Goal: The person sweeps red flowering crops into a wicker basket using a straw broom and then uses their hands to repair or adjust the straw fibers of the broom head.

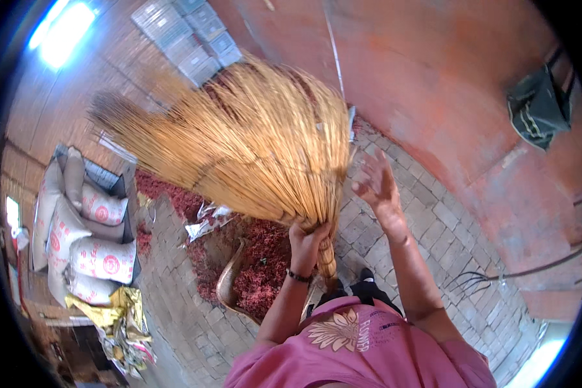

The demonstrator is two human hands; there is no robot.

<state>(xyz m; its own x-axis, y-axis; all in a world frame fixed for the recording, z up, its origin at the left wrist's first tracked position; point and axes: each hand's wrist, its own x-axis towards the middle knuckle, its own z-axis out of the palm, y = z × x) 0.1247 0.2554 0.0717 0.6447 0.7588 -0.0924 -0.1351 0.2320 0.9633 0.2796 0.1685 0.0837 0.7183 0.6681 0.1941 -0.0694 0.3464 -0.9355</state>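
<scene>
My left hand [309, 242] is wrapped around the bound handle of a large straw broom [284, 142], just below where its stalks fan out. The broom is held up in front of me, its bristles spreading toward the far left. My right hand [376, 178] is raised beside the bristles, fingers apart, holding nothing. Below the broom lies a heap of small dark-red dried pieces [262, 258] on the floor, partly hidden by the bristles. A curved tan rim [229, 281], perhaps of a basket or scoop, sits among them.
Filled white sacks [103, 258] are stacked at left, with crumpled yellow bags [126, 313] nearer me. Grey crates [187, 42] stand at the far wall. A dark green bag [540, 107] hangs on the right wall, above a long-handled fork [485, 279]. Grey bricks [427, 213] pave the floor.
</scene>
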